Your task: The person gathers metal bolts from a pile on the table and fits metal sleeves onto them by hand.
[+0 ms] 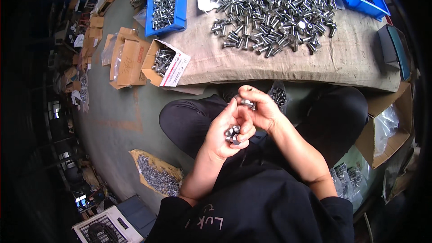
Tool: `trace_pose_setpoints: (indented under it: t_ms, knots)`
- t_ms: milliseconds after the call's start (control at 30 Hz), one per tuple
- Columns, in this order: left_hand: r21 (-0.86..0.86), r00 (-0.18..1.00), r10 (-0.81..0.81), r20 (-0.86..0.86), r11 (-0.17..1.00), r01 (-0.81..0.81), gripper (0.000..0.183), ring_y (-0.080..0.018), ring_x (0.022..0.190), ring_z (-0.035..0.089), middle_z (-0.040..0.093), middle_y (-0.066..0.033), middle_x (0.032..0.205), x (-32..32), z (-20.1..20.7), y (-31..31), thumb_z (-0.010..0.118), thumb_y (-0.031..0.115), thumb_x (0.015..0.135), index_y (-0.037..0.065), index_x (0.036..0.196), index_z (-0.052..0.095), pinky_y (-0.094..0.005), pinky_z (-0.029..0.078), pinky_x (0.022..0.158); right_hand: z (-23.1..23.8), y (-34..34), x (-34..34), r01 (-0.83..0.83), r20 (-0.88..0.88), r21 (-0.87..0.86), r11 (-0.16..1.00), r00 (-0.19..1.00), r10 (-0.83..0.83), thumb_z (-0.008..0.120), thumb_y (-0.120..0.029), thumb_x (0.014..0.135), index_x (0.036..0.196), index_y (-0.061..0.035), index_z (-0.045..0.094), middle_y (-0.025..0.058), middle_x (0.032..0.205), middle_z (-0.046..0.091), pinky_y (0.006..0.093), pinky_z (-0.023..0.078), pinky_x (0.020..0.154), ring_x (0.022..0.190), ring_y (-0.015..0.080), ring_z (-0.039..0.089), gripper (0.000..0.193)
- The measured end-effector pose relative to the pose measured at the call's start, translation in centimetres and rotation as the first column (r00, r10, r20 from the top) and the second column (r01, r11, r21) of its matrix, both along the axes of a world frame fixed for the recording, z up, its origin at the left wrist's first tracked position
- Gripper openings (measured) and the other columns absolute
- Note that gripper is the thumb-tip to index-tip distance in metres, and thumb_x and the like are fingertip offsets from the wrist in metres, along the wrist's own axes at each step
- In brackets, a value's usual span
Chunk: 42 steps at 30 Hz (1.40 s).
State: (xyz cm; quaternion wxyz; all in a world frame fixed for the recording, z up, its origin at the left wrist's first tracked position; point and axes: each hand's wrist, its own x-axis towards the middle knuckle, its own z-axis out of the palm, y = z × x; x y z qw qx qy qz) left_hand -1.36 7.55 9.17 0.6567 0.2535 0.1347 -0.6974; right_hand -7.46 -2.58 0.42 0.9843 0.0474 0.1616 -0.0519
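My left hand (217, 136) is palm up over my lap, its fingers curled round a few shiny metal bolts (232, 135). Close against its fingertips, my right hand (266, 111) is closed with more metal pieces (246, 103) between the thumb and fingers. Those pieces look like bolts or nuts, partly covered by the fingers. In front of me, a large heap of steel bolts (270, 11) lies on the cloth-covered table (355, 49). Below the table edge, a clear bag of dark metal bolts (279, 96) sits between my knees.
Left on the table stand a blue bin (185, 6) of bolts and a small carton (173, 69) of bolts. Another blue bin (366, 4) is far right. An open cardboard box (391, 146) stands right. Small metal parts (157, 175) lie on a sheet at lower left.
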Motion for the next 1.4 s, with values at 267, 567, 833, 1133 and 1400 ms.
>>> trace_pose_setpoints:
  t_ms: [267, 567, 833, 1133, 1400]
  knots:
    - [0.026, 0.843, 0.171, 0.51, 0.976, -0.214, 0.024, -0.0116, 0.05, 0.047, 0.052, -0.0109, 0.075, 0.8, 1.2, 0.3, 0.039, 0.016, 0.092, 0.002, 0.11, 0.046, -0.0191, 0.033, 0.033, 1.8, -1.4, -1.6, -0.028, 0.152, -0.219, 0.975, 0.986, 0.063, 0.062, -0.012, 0.08, 0.092, 0.0002, 0.059, 0.0049, 0.064, 0.053, 0.019, 0.031, 0.035, 0.044, 0.0072, 0.042, 0.018]
    - [0.012, 0.719, 0.255, 0.646, 0.939, -0.344, 0.026, -0.011, 0.05, 0.048, 0.053, -0.0112, 0.078, 1.1, 0.5, 0.4, 0.037, 0.012, 0.091, 0.0, 0.113, 0.043, -0.0202, 0.036, 0.035, 4.2, -0.6, -2.6, -0.086, -0.004, -0.754, 0.651, 0.992, 0.126, 0.071, -0.01, 0.072, 0.096, -0.0003, 0.063, 0.0025, 0.075, 0.062, 0.0184, 0.041, 0.051, 0.059, 0.0027, 0.051, 0.027]
    - [0.014, 0.43, 0.213, 0.877, 0.884, -0.467, 0.03, -0.0094, 0.049, 0.047, 0.052, -0.0064, 0.07, 0.3, -2.1, -0.2, 0.038, 0.022, 0.093, -0.002, 0.11, 0.046, -0.021, 0.038, 0.039, 5.0, 0.8, -2.3, -0.109, -0.115, -0.989, 0.103, 0.992, -0.049, 0.072, -0.013, 0.071, 0.09, -0.0008, 0.062, 0.0049, 0.076, 0.063, 0.0226, 0.046, 0.058, 0.068, 0.0038, 0.055, 0.024]
    - [0.219, 0.79, 0.103, 0.604, 0.932, -0.289, 0.033, -0.0071, 0.046, 0.047, 0.056, -0.0068, 0.07, 0.8, -2.6, 0.5, 0.044, 0.029, 0.092, -0.002, 0.092, 0.055, -0.0184, 0.035, 0.035, 4.2, 0.7, -1.9, -0.063, -0.112, -0.863, 0.5, 0.991, -0.068, 0.068, -0.01, 0.075, 0.082, 0.0021, 0.062, 0.0042, 0.073, 0.062, 0.0226, 0.047, 0.057, 0.062, 0.0067, 0.055, 0.015]
    - [0.326, 0.74, 0.227, 0.633, 0.789, -0.521, 0.033, -0.0105, 0.047, 0.05, 0.055, -0.0059, 0.068, 0.9, -3.7, 0.7, 0.048, 0.032, 0.089, 0.0, 0.085, 0.056, -0.0186, 0.034, 0.035, 4.4, 0.7, -1.9, -0.245, -0.24, -0.945, 0.216, 0.97, 0.05, 0.067, -0.011, 0.074, 0.085, 0.0003, 0.063, 0.0071, 0.071, 0.062, 0.0254, 0.046, 0.057, 0.061, 0.0091, 0.055, 0.017]
